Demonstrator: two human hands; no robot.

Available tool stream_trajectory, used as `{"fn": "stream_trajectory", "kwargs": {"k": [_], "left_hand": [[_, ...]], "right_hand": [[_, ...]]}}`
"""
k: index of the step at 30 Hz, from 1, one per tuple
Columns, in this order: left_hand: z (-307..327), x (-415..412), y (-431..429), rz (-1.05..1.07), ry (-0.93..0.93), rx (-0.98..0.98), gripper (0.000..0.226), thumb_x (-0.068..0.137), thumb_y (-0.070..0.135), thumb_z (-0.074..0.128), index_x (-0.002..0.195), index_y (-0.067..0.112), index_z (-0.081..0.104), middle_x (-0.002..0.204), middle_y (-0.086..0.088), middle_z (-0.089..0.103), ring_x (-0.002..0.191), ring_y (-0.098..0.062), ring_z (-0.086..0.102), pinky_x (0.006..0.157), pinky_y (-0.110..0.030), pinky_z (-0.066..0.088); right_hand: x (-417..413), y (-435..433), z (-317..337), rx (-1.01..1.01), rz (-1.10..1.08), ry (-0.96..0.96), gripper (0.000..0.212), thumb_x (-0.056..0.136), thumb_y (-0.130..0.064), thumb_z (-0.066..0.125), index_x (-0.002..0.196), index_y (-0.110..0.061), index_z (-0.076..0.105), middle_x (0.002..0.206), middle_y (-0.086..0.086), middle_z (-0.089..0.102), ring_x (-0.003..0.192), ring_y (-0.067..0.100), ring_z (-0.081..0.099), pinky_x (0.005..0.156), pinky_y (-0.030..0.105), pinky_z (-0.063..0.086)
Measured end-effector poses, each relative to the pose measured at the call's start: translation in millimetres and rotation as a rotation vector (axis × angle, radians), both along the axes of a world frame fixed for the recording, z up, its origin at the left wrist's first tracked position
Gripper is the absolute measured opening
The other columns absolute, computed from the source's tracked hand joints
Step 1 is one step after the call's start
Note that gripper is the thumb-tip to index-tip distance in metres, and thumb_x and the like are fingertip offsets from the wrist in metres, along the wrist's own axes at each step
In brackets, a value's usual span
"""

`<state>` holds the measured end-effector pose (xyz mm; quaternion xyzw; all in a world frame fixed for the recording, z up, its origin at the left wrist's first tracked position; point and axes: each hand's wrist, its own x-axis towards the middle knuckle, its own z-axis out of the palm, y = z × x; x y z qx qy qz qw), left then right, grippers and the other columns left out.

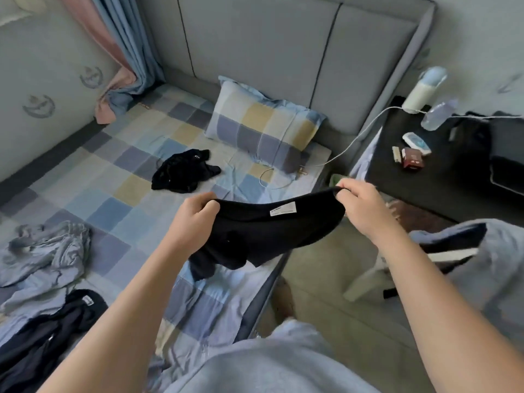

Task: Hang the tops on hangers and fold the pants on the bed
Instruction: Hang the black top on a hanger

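Note:
I hold a black garment [263, 234] with a white inner label stretched between both hands, above the bed's right edge. My left hand [194, 215] grips its left end and my right hand [360, 207] pinches its right end. The rest of it hangs down below my hands. Another crumpled black garment [181, 173] lies on the checked sheet [113, 194] near the pillow. A dark garment with a white label [48, 338] lies at the bed's lower left, next to a bunched pale blue cloth [42, 251].
A checked pillow [263, 123] leans at the grey headboard [255, 46]. A white cable [354, 140] runs from the bed to a black bedside table [431, 182] with a bottle [425, 89] and small items. A white stool leg [365, 276] stands on the floor at right.

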<state>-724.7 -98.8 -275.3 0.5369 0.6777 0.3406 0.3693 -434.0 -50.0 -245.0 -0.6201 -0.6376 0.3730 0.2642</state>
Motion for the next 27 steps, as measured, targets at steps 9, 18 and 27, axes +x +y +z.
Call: {"fn": "stream_trajectory", "kwargs": {"k": [9,18,27], "left_hand": [[1,94,-17,-0.337,-0.117,-0.075,0.026,0.098,0.025,0.045,0.084,0.003,0.05,0.075,-0.004,0.045,0.072,-0.018,0.045,0.066,-0.034,0.034],[5,266,-36,-0.774,-0.13,-0.087,0.028,0.102,0.022,0.044,0.093,-0.002,0.053,0.08,-0.004,0.047,0.073,-0.013,0.045,0.071,-0.029,0.038],[50,503,-92,-1.072,-0.22,0.025,0.029,0.101,0.014,0.043,0.074,0.004,0.042,0.066,0.001,0.039,0.061,-0.01,0.039,0.059,-0.026,0.034]], "right_hand": [[74,-136,14,-0.014,-0.594,0.196,0.041,0.096,-0.017,0.055,0.114,0.019,0.053,0.111,0.042,0.055,0.103,0.049,0.052,0.069,0.041,0.033],[181,-247,42,0.058,-0.929,0.251,0.05,0.081,-0.037,0.056,0.087,0.012,0.046,0.072,0.02,0.045,0.066,0.033,0.043,0.065,0.043,0.033],[354,-347,77,0.173,-1.278,0.121,0.041,0.085,-0.029,0.057,0.09,0.012,0.051,0.073,0.022,0.046,0.065,0.026,0.048,0.066,0.046,0.037]]}}
